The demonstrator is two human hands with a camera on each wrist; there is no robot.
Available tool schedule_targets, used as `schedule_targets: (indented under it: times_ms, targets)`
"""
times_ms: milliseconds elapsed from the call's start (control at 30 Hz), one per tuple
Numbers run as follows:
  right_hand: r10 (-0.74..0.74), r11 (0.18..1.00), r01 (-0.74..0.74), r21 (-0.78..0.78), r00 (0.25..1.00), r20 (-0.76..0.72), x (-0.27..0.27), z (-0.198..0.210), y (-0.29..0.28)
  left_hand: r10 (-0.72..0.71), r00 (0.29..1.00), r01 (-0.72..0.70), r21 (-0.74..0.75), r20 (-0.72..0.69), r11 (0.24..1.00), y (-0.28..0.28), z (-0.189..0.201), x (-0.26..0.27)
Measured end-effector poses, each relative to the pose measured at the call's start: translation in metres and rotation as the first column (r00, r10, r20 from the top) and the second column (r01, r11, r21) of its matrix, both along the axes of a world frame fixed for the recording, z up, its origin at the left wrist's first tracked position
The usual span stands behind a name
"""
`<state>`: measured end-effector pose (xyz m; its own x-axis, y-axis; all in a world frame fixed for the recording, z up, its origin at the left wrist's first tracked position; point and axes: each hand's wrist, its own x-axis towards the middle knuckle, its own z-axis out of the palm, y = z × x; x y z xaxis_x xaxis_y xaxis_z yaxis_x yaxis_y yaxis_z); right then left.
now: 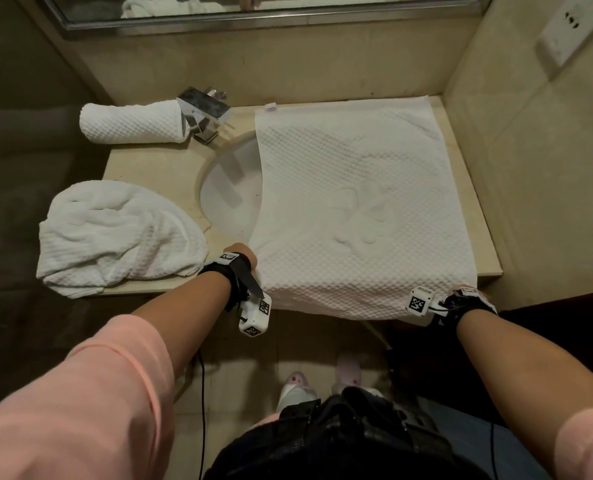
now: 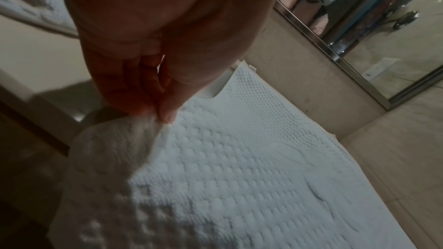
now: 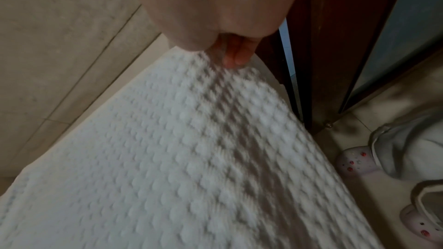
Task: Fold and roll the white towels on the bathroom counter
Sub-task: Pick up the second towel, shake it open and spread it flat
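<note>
A white waffle-weave towel [image 1: 357,202] lies spread flat over the right half of the counter, covering part of the sink, its near edge hanging over the front. My left hand [image 1: 245,256] pinches its near left corner; in the left wrist view the left hand [image 2: 158,113] has thumb and fingers closed on that towel [image 2: 239,177]. At the near right corner my right hand [image 1: 465,289] holds the edge; in the right wrist view the right hand [image 3: 230,60] grips the towel [image 3: 167,158] with curled fingers.
A rolled white towel [image 1: 132,124] lies at the back left beside the chrome faucet [image 1: 203,110]. A crumpled white towel [image 1: 115,233] sits on the counter's front left. The sink [image 1: 229,188] is half uncovered. Walls close in behind and on the right; a mirror [image 1: 253,8] hangs above.
</note>
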<state>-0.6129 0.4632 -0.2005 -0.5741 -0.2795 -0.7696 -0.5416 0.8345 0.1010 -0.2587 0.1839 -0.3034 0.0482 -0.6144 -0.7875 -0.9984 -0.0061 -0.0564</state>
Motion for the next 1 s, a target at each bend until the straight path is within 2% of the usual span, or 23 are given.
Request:
schedule_targets:
  times_ms: [67, 100, 167, 200, 267, 300, 333, 400, 433, 533, 633, 733, 867, 933, 1000]
  targets:
    - [-0.065, 0.997, 0.065, -0.037, 0.998, -0.02, -0.003, -0.001, 0.003, -0.008, 1.0, 0.008, -0.041, -0.006, 0.999, 0.027, 0.057, -0.009]
    - [-0.137, 0.987, 0.137, -0.082, 0.99, 0.018, -0.005, -0.001, 0.001, 0.018, 1.0, -0.02, -0.082, -0.025, 0.996, 0.039, 0.083, -0.013]
    - [-0.288, 0.945, 0.293, -0.148, 0.956, 0.053, -0.01, -0.014, 0.001, 0.045, 0.996, -0.055, -0.131, -0.083, 0.99, 0.058, 0.114, -0.02]
    - [-0.43, 0.865, 0.437, -0.246, 0.899, 0.085, -0.014, -0.022, -0.001, 0.05, 0.992, -0.068, -0.155, -0.119, 0.986, 0.063, 0.118, -0.02]
    - [-0.698, 0.562, 0.7, -0.442, 0.687, 0.202, -0.007, -0.022, -0.011, 0.079, 0.985, -0.106, -0.177, -0.153, 0.978, 0.066, 0.124, -0.02]
    - [-0.76, 0.444, 0.723, -0.53, 0.617, 0.205, -0.002, -0.018, -0.015, 0.097, 0.981, -0.128, -0.187, -0.165, 0.974, 0.066, 0.125, -0.019]
    - [-0.791, 0.425, 0.689, -0.586, 0.598, 0.13, 0.002, -0.016, -0.019, 0.133, 0.973, -0.165, -0.167, -0.187, 0.972, 0.064, 0.125, -0.017]
    - [-0.776, 0.502, 0.549, -0.668, 0.628, -0.066, 0.009, -0.004, -0.028, 0.19, 0.951, -0.223, -0.116, -0.243, 0.968, 0.062, 0.128, -0.015]
    - [-0.749, 0.526, 0.495, -0.691, 0.655, -0.101, 0.013, -0.001, -0.032, 0.2, 0.943, -0.229, -0.081, -0.268, 0.97, 0.06, 0.126, -0.015]
    - [-0.626, 0.606, 0.395, -0.69, 0.772, -0.108, 0.02, 0.002, -0.041, 0.189, 0.938, -0.196, 0.003, -0.291, 0.981, 0.059, 0.125, -0.011]
    - [-0.496, 0.719, 0.331, -0.611, 0.86, -0.118, 0.024, -0.001, -0.044, 0.134, 0.951, -0.14, 0.001, -0.279, 0.99, 0.062, 0.128, -0.011]
    - [-0.415, 0.773, 0.29, -0.563, 0.904, -0.105, 0.027, -0.006, -0.043, 0.0, 0.979, -0.01, -0.048, -0.202, 0.999, 0.064, 0.131, -0.006]
    - [-0.316, 0.854, 0.237, -0.463, 0.943, -0.101, 0.032, -0.005, -0.041, -0.142, 0.984, 0.147, 0.046, -0.105, 0.988, 0.061, 0.125, 0.011]
    - [-0.299, 0.87, 0.236, -0.434, 0.951, -0.083, 0.034, -0.003, -0.042, -0.146, 0.986, 0.148, 0.016, -0.083, 0.989, 0.062, 0.126, 0.013]
    - [-0.28, 0.886, 0.224, -0.407, 0.956, -0.084, 0.033, -0.001, -0.042, -0.066, 0.992, 0.059, -0.068, -0.103, 0.996, 0.066, 0.131, 0.012]
